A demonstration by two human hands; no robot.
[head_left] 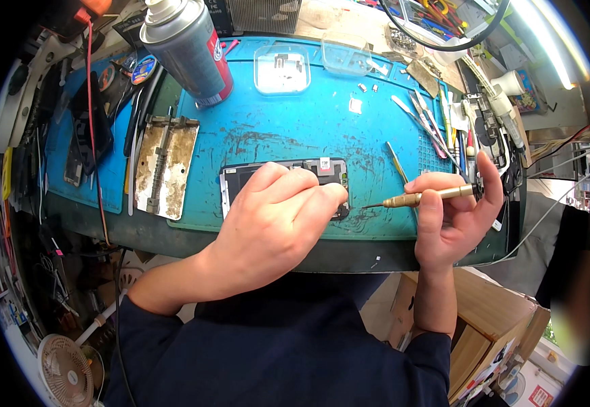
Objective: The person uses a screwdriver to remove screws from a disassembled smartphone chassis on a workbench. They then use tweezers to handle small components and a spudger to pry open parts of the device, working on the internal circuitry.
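A smartphone (327,180) lies on the blue mat with its inside showing, dark with a small white label near the right end. My left hand (274,214) is over it, covering its middle and near side. The fingers are curled and pinched together at the phone's right end; what they hold, if anything, is hidden. My right hand (447,217) grips a gold precision screwdriver (403,201) between thumb and fingers. Its thin tip points left, just right of the phone and apart from it.
Behind stand a spray can (190,57) and a clear tray (282,87) with small dark parts. A dirty metal holder (166,166) lies left. Tweezers (420,119) and other tools crowd the right, with a thin tool (398,161) near my right hand. A red cable (91,122) hangs at left.
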